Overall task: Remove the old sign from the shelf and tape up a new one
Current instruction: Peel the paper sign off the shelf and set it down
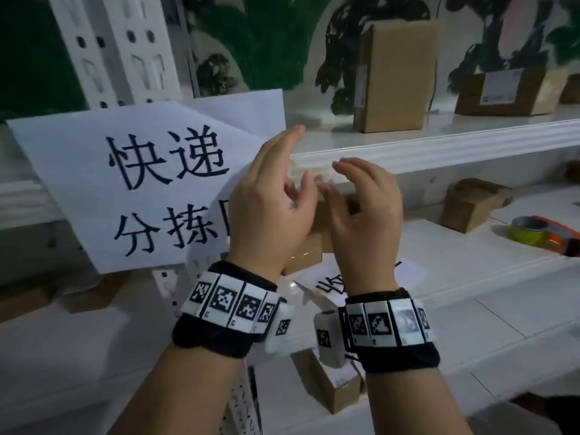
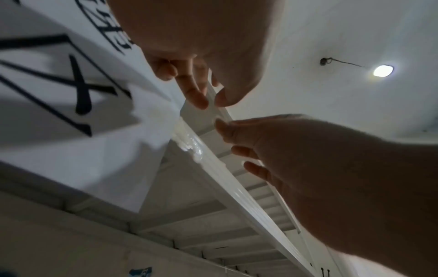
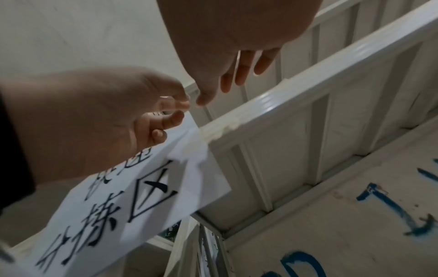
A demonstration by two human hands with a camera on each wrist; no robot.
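Sign paper [image 1: 138, 183], white with large black characters, hangs tilted in front of the white shelf's front rail [image 1: 439, 142] in the head view, its right part hidden behind the left hand [image 1: 270, 208]. That hand is raised with its upper fingers straight and its thumb bent toward the right hand [image 1: 364, 221], whose fingers curl loosely forward; the two nearly meet before the rail, and from this angle I cannot tell what lies between them. Both wrists wear black bands with square markers. A second printed sheet [image 1: 332, 284] lies on the lower shelf below the hands, with a green tape roll [image 1: 528, 233] well to the right and cardboard boxes [image 1: 394, 76] on the upper board. From the left wrist, the left hand [image 2: 201, 56] pinches a clear strip of tape [image 2: 213, 101] between thumb and forefinger, and the right hand [image 2: 296, 159] holds its fingertips at the strip's lower end; the sign [image 2: 71, 93] sits at left, its corner against a smear of tape residue [image 2: 189, 144] on the rail. From the right wrist, the left hand [image 3: 94, 116] and the right hand [image 3: 225, 46] bring thumb and fingertip together just above the rail [image 3: 308, 84], a glint of clear tape [image 3: 192, 93] between them, while the sign [image 3: 118, 206] droops from the rail below.
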